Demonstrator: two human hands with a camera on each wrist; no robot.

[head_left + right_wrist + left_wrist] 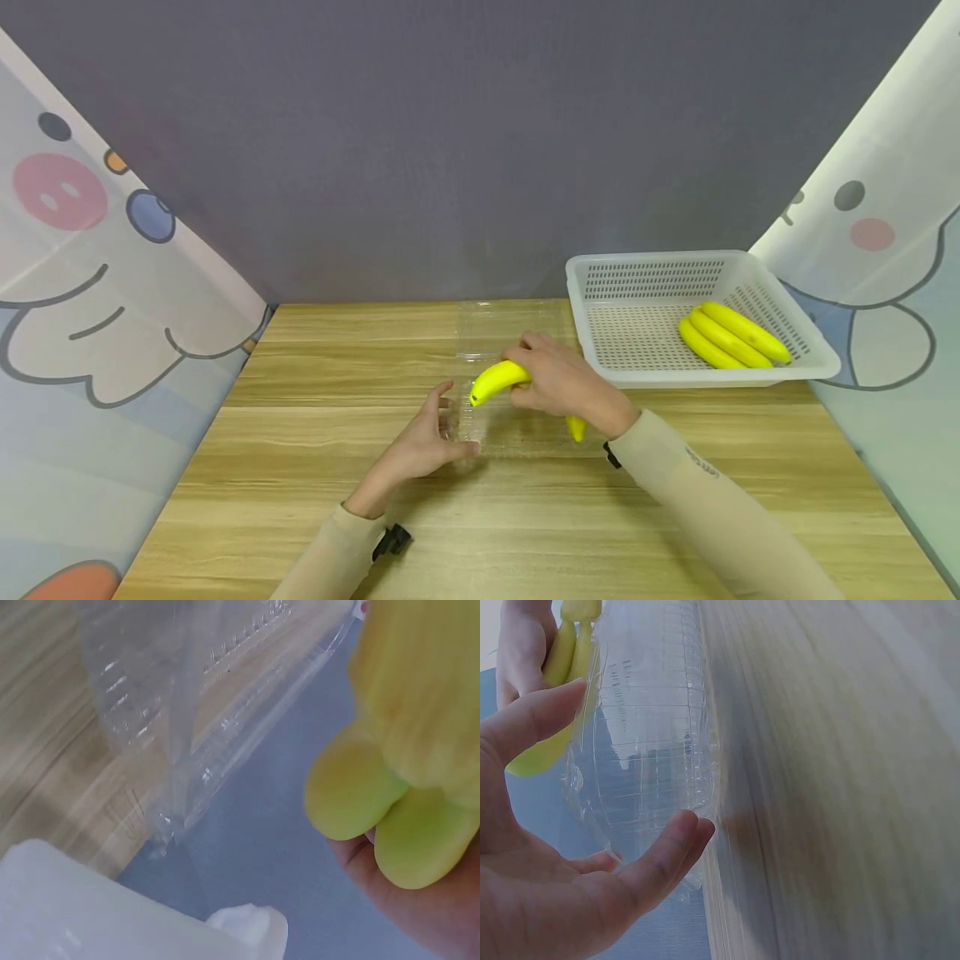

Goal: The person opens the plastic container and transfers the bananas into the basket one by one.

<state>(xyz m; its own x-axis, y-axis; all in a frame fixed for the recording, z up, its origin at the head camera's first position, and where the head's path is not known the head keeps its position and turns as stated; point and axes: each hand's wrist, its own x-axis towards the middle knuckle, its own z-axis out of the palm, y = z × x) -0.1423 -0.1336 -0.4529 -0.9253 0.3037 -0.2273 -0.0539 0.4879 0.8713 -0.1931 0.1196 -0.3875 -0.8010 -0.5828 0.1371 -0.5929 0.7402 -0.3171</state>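
Note:
My right hand [558, 375] holds a bunch of yellow bananas [498, 382] above a clear plastic box [517, 429]. One banana points left from under the fingers, and another yellow tip shows below the wrist. The right wrist view has rounded banana ends [424, 836] close up against the palm. With thumb and fingers spread, my left hand [420, 442] touches the box at its left end. In the left wrist view the fingertips lie along the transparent wall [645, 750]. The box's lid [510, 329] is folded back toward the wall.
A white slotted basket [622, 379] stands at the right rear, with several bananas [731, 333] in its right half. Its left side is close to the box. A grey wall [480, 167] closes off the back of the wooden table [337, 358]; printed curtains flank both sides.

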